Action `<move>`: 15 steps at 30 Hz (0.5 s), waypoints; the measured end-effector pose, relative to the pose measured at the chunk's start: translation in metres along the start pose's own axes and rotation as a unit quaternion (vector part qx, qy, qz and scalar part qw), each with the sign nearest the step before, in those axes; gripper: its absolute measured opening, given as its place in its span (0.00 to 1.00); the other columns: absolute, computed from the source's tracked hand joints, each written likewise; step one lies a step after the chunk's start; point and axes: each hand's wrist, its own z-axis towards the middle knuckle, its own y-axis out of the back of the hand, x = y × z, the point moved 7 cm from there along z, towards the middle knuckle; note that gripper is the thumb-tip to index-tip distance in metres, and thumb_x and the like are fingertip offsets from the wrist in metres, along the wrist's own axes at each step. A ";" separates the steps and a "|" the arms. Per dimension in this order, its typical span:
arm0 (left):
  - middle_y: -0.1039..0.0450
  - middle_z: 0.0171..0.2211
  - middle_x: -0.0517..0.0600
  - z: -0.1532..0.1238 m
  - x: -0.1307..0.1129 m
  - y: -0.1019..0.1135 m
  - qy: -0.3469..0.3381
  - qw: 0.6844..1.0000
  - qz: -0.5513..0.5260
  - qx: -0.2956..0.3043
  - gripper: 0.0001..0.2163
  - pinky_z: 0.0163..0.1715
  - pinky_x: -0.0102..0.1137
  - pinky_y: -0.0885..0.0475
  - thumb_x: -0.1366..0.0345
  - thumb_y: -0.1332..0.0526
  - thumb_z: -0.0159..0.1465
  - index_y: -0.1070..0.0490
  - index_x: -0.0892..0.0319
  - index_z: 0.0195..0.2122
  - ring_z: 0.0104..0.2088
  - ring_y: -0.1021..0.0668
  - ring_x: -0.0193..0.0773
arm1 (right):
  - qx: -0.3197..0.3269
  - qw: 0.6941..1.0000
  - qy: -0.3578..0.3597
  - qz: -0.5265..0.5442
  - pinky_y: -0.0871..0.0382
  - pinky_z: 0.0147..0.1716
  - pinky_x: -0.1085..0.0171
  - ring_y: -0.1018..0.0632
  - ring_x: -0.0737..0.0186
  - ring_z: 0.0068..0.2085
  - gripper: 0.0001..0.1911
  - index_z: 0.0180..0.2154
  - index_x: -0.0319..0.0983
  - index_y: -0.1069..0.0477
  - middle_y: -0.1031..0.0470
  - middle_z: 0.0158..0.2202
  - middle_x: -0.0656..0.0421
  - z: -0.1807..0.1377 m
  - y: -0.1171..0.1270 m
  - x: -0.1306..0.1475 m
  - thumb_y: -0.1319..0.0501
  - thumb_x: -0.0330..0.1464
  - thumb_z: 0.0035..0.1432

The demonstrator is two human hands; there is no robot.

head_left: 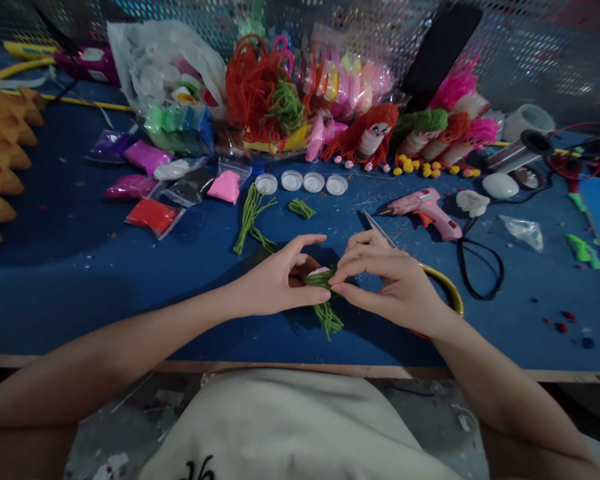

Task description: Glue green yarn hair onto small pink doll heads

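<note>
Between my hands is a small piece wrapped in green yarn (327, 320), with a pale pinkish bit on top and loose strands hanging toward me. My left hand (275, 280) is curled around its left side, thumb along the front. With thumb and fingertips, my right hand (395, 277) pinches the yarn on the right side. Under my right hand lie scissors (447, 283) with yellow handles, partly covered by it. Beyond my left hand are longer green yarn strands (250, 217) and a short cut green bundle (301, 209).
White round caps (314, 182) line up behind the yarn. A pink glue gun (425, 210) lies at right, its cable looping nearby. Bagged coloured clay (155, 217) is at left, an egg tray (5, 153) at the far left. Finished yarn-haired dolls (375, 137) stand at the back.
</note>
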 end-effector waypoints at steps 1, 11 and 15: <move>0.27 0.47 0.53 0.000 -0.001 0.000 0.001 1.000 0.002 -0.001 0.38 0.49 0.41 0.26 0.61 0.30 0.59 0.47 0.51 0.67 0.55 0.24 0.47 | -0.001 1.000 0.006 -0.007 0.32 0.50 0.54 0.26 0.59 0.42 0.03 0.36 0.44 0.21 0.19 0.34 0.60 0.000 0.001 0.001 0.33 0.30 0.61; 0.29 0.48 0.51 0.000 -0.002 -0.001 0.007 1.000 -0.013 0.021 0.37 0.51 0.40 0.27 0.62 0.30 0.59 0.48 0.51 0.67 0.55 0.25 0.45 | 0.004 1.000 0.009 -0.017 0.33 0.52 0.54 0.28 0.59 0.45 0.04 0.37 0.43 0.22 0.20 0.35 0.60 -0.002 -0.001 0.001 0.32 0.28 0.61; 0.29 0.47 0.50 0.000 -0.002 0.000 -0.001 1.000 -0.011 0.016 0.36 0.51 0.39 0.28 0.63 0.31 0.60 0.47 0.51 0.66 0.53 0.24 0.42 | 0.006 1.000 0.012 -0.018 0.33 0.52 0.55 0.28 0.59 0.45 0.04 0.38 0.43 0.22 0.20 0.35 0.60 -0.003 -0.002 0.001 0.32 0.28 0.61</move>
